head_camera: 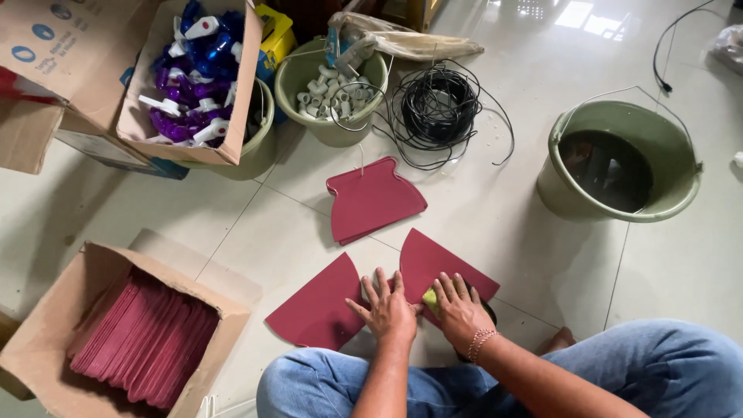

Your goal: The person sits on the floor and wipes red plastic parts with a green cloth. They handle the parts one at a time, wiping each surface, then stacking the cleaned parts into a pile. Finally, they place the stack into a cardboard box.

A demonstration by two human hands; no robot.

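Denim-clad knees (325, 383) frame the bottom edge as I watch from afar: a person sits cross-legged on the pale tile floor (495, 209). My left hand (385, 308) lies flat, fingers spread and gripping nothing, pinning down a fan-shaped maroon sheet (319, 310) at its inner edge, likely so it cannot slide. At three o'clock of it, touching, the right hand (460, 310) curls loosely over a small yellow-green sponge (430, 298), pressing it onto a second maroon sheet (441, 267); a beaded bracelet (481, 340) circles that wrist. At twelve o'clock, a short stack of matching sheets (371, 200) lies apart, within reach. At two o'clock stands a green bucket (573, 197) of dark liquid, seemingly kept handy for wetting. At nine o'clock an open carton (46, 340) holds many more maroon sheets on edge. Farther off, from eleven to twelve: a box of blue and purple parts (248, 101), a bucket of white fittings (340, 128), and a coil of black wire (437, 108).
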